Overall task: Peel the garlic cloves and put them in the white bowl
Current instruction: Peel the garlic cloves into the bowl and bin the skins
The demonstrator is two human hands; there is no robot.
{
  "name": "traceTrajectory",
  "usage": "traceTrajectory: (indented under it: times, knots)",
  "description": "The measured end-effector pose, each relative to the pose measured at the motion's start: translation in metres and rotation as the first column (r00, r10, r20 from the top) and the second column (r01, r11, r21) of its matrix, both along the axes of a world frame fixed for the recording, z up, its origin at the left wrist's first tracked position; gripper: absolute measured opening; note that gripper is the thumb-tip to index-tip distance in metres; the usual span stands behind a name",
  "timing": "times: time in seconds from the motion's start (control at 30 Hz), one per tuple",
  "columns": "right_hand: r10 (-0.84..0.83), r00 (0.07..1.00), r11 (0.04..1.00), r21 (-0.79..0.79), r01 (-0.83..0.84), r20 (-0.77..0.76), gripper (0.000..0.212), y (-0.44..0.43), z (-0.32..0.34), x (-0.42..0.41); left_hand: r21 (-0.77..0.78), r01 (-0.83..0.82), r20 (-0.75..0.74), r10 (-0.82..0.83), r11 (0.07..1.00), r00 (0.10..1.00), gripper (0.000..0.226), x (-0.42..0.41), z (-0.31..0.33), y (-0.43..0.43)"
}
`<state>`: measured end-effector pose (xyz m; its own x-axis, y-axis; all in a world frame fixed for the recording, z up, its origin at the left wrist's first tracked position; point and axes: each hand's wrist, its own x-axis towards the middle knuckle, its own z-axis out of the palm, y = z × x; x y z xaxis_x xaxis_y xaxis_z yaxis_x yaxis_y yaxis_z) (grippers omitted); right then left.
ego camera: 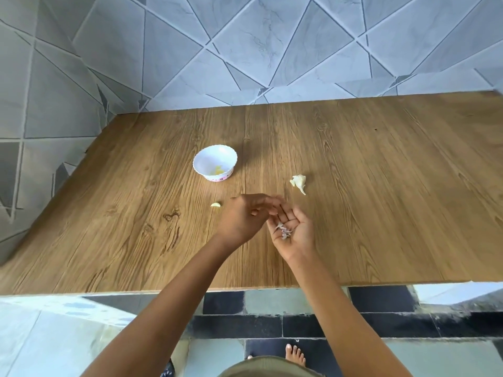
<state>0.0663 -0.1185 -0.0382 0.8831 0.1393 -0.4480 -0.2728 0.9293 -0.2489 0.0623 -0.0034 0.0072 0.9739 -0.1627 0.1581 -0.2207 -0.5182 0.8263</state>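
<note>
Forearms (pixel 168 295) reach over the table (pixel 381 186) and meet near its front edge. Left hand (pixel 242 216) hovers palm down over the right fingertips; blur hides whether it pinches anything. Right hand (pixel 292 227) lies palm up, loosely cupped, clasping nothing. Bowl (pixel 215 155) stands just beyond, within easy reach, holding yellowish peeled cloves. Bulb (pixel 298 183) waits to the right. One clove (pixel 215 204) lies left of the hands. Skins (pixel 284 231) rest in the right palm, probably gathered there for tidiness.
</note>
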Motion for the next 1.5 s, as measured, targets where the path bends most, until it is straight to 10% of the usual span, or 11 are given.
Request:
traceTrajectory:
  times: [0.23, 0.53, 1.07, 1.5]
  knots:
    - [0.08, 0.997, 0.996, -0.03, -0.079, 0.025, 0.04, 0.02, 0.002, 0.0, -0.39, -0.308, -0.31, 0.191, 0.868, 0.931, 0.023, -0.02, -0.006, 0.038]
    - [0.425, 0.905, 0.905, -0.039, -0.424, 0.021, 0.048, 0.067, 0.011, 0.006, -0.636, -0.614, -0.491, 0.368, 0.468, 0.79, 0.021, -0.069, -0.007, 0.081]
    - [0.959, 0.274, 0.272, -0.03, -0.962, -0.069, 0.047, 0.265, -0.036, -0.147, -0.538, -0.797, -0.608, 0.782, -0.277, 0.138, 0.022, -0.308, -0.046, 0.184]
    - [0.847, 0.335, 0.297, -0.154, -0.942, -0.412, 0.053, 0.45, -0.24, -0.208, -0.374, -0.808, -0.837, 0.541, -0.454, 0.083, 0.016, -0.35, -0.25, 0.366]
